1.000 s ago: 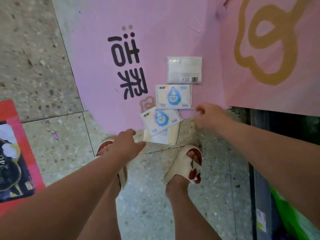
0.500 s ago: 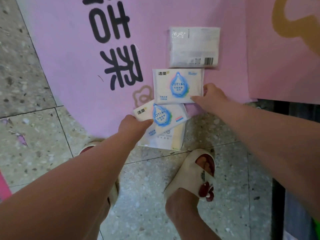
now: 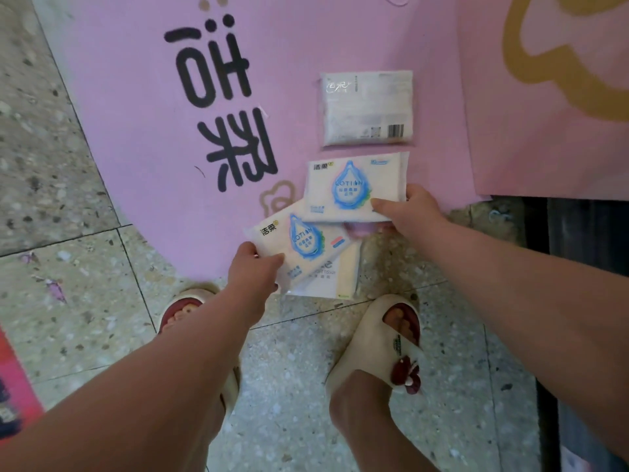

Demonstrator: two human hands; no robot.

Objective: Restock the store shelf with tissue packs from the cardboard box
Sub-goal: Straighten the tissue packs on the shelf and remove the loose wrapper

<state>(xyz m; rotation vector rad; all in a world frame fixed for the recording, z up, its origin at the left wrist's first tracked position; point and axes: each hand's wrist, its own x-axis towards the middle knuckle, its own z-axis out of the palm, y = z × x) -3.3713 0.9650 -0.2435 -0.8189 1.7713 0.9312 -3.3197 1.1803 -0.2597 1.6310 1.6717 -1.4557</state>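
Observation:
Several tissue packs lie on the floor in front of my feet. My right hand (image 3: 410, 212) pinches the lower right corner of a white pack with a blue drop logo (image 3: 354, 187), thumb on top. My left hand (image 3: 253, 267) pinches the lower left corner of a second blue-drop pack (image 3: 303, 238), which lies tilted over a plain white pack (image 3: 335, 275). Farther away a grey-white pack (image 3: 367, 107) lies face down on the pink mat, barcode showing. No cardboard box or shelf is in view.
A pink floor mat (image 3: 143, 131) with black characters covers the upper floor; speckled terrazzo tiles (image 3: 85, 301) lie below. My feet in cream slippers (image 3: 377, 345) stand close to the packs. A red poster edge (image 3: 13, 379) sits at left, a dark gap (image 3: 578, 240) at right.
Both hands reached down to the packs and now pinch one each. The right-hand pack's near edge has lifted off the mat. The camera moved closer to the floor.

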